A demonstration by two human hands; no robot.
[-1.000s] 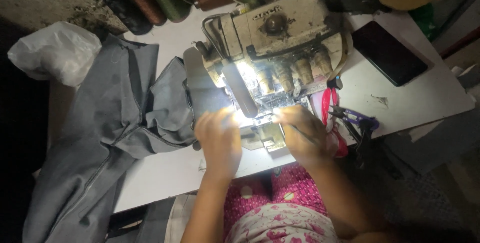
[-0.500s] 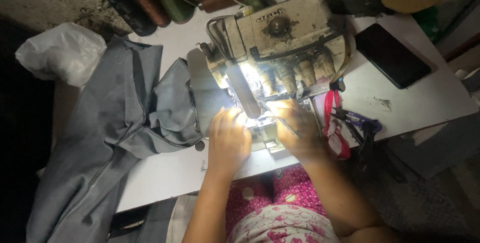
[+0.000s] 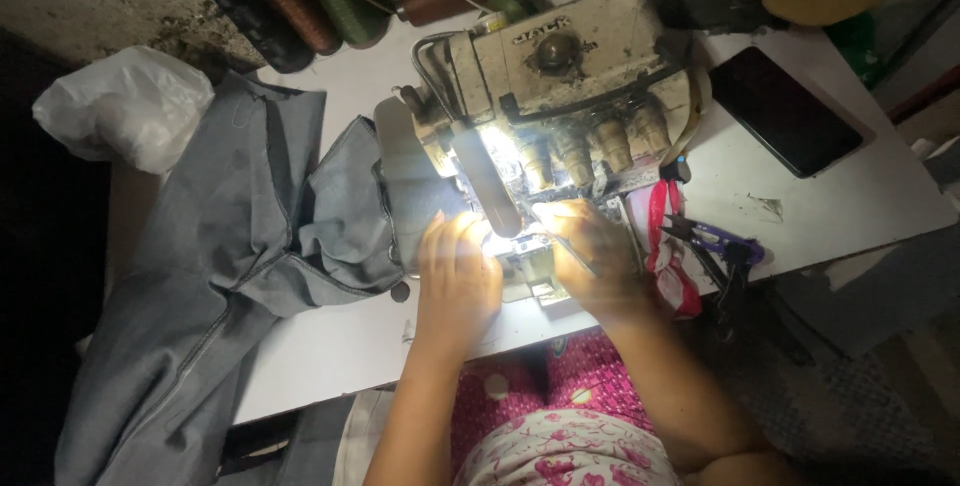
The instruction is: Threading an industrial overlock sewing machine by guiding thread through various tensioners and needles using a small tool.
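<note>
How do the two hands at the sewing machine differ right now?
The left hand lies flat, fingers spread, by the grey fabric at the machine's left; the right hand is curled and seems to pinch a thin tool, though glare hides the tip. The left hand is washed out by the lamp; the right hand is dimmer. Both sit under the sewing machine head on the white table.

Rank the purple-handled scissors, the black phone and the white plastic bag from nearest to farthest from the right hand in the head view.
From the right hand:
1. Purple-handled scissors, just to its right on the white table.
2. Flat black phone, farther right, toward the table's back edge.
3. Crumpled white plastic bag, far across at the left, beyond the grey fabric.
</note>
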